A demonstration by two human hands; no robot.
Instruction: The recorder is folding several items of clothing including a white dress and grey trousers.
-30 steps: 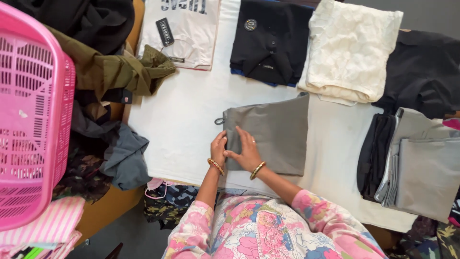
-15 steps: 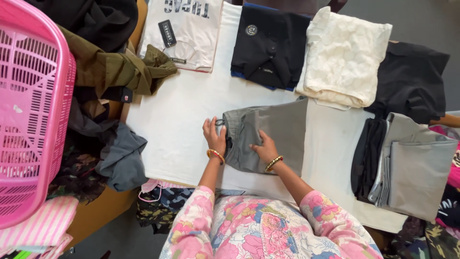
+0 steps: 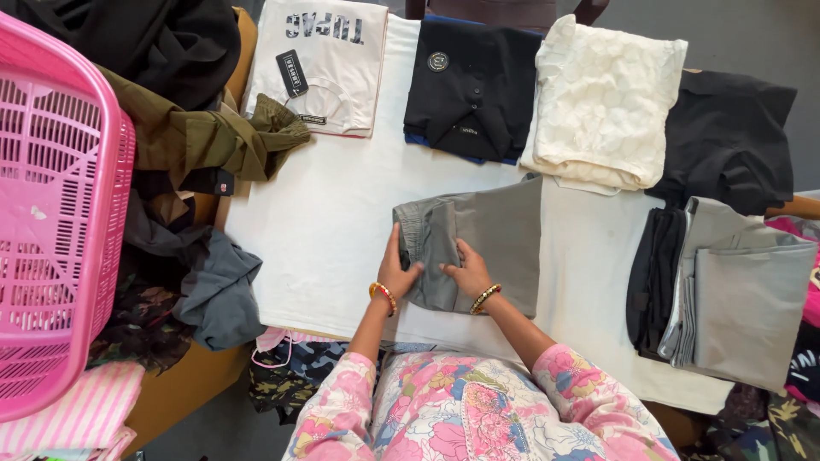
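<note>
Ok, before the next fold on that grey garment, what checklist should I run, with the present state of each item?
1. Both hands on the garment: left hand and right hand rest flat on the grey garment: ok.
2. Garment fully on the white table cover: ok.
3. Left edge folded evenly: bunched and wrinkled there: not ok.
4. Bare cover left of the garment to work on: ok.
5. Clear of the cream lace top: its upper right corner seems to touch: cannot tell.
</note>
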